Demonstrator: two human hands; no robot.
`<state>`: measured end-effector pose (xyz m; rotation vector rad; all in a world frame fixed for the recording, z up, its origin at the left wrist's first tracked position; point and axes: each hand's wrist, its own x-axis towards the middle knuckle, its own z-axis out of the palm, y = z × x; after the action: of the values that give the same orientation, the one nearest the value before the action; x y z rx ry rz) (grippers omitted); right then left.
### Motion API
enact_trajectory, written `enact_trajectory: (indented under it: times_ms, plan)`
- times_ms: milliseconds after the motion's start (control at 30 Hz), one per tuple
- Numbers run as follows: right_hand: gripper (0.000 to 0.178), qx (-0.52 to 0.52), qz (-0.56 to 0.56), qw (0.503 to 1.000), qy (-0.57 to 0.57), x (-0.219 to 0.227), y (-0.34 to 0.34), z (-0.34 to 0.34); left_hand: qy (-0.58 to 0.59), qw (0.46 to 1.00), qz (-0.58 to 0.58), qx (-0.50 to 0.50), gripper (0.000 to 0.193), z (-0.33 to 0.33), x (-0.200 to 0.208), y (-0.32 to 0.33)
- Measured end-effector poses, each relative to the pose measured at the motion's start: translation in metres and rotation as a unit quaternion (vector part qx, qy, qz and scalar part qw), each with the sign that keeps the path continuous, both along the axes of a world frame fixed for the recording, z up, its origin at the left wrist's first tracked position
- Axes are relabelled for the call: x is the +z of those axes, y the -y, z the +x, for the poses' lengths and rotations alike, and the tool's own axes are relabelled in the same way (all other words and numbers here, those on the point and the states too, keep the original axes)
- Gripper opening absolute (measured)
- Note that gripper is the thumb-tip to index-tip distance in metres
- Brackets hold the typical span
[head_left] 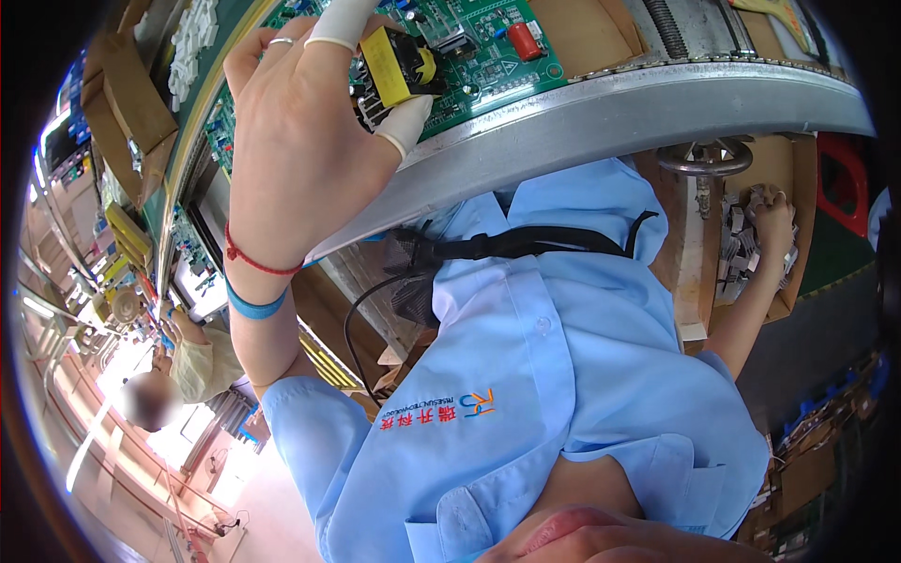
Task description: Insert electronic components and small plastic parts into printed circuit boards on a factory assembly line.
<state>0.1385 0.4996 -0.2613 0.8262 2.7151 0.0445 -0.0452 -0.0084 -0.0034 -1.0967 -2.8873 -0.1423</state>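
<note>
We pinched the yellow transformer (389,66) on the green PCB (507,89) in our L hand (305,141), thumb & forefinger spread approx. its length — long axis near-to-far — w/ R hand (774,225) well apart, half-curled at grey parts (737,249), its hold unclear.

I see bright light at centre, washed-out glare around a light strip (83,447) lower left, a fisheye-bowed rail (657,113) and dark side edges.

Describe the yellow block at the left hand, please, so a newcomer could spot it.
Find the green circuit board at the top. There, the left hand grips a yellow-and-black block with white-covered thumb and finger. Its broad yellow face sets it apart from the red cylinder on its right.
</note>
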Motion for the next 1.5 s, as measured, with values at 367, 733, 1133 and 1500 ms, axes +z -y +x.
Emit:
enact_trajectory:
  times_ms: [367,733,1133,1500]
  plan:
    - [0.047,-0.015,-0.028,0.999,0.007,0.000,-0.004,-0.007,0.037,0.997,-0.061,0.022,0.056,-0.010,0.017,-0.015]
    - [0.046,-0.096,-0.064,0.993,-0.035,0.051,0.013,-0.020,0.038,0.996,-0.069,0.030,0.082,0.003,0.001,-0.002]
    - [0.036,0.025,-0.051,0.998,0.034,0.037,0.016,-0.025,0.054,0.950,0.197,0.237,0.055,0.039,0.014,0.070]
    - [0.033,0.230,-0.193,0.907,-0.295,0.086,-0.062,-0.068,-0.091,0.891,0.211,0.392,0.047,0.169,-0.007,0.168]
